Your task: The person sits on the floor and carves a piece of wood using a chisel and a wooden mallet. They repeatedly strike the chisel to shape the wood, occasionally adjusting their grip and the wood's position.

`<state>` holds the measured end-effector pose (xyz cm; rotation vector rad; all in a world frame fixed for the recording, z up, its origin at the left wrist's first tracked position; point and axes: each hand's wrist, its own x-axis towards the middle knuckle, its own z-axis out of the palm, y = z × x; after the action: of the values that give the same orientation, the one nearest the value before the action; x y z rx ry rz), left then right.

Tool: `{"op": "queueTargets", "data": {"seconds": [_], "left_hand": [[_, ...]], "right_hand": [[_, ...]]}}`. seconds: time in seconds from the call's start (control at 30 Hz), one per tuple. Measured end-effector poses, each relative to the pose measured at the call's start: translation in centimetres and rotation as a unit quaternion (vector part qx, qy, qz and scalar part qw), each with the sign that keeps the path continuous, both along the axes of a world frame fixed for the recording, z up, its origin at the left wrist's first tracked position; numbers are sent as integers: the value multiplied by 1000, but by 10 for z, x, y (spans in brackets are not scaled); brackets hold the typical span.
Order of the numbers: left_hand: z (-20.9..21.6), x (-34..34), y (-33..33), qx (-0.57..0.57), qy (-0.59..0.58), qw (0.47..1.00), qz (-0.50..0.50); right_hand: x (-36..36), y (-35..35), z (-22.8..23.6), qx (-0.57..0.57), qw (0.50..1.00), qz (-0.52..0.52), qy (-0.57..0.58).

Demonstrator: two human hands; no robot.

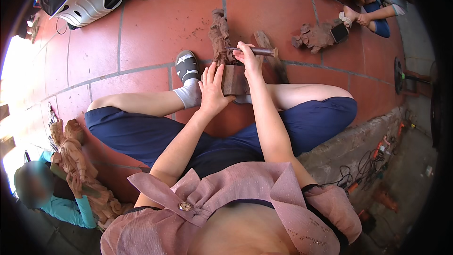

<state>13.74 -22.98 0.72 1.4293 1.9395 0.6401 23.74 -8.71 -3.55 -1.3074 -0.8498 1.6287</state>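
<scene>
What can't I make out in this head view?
Tip of the slim brown cylindrical tool: too thin against the reddish-brown carved wooden figure, head view.
Palm of the left hand: hidden by its back, head view.
Right foot: mostly hidden by the brown wooden block and right forearm, head view.

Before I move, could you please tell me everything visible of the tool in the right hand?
The tool is slender, with a thin dark shaft and a thicker brown, wood-looking handle ending in a paler butt. The right hand holds it crosswise, its narrow end pointing left toward the carved figure. Whether the tip touches it is unclear.
</scene>
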Motion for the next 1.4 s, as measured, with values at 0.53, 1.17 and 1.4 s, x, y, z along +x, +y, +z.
{"op": "queueTargets", "data": {"seconds": [0.53, 1.17, 1.4], "left_hand": [[-1, 0, 0, 3, 11, 1000, -5], [9, -5, 0, 2, 3, 1000, -29], [54, 22, 10, 202, -119, 971, -48]], "right_hand": [[-10, 3, -4, 24, 998, -34, -43], [0, -14, 4, 93, 996, 17, 6], [-19, -27, 22, 92, 995, -18, -28]]}}
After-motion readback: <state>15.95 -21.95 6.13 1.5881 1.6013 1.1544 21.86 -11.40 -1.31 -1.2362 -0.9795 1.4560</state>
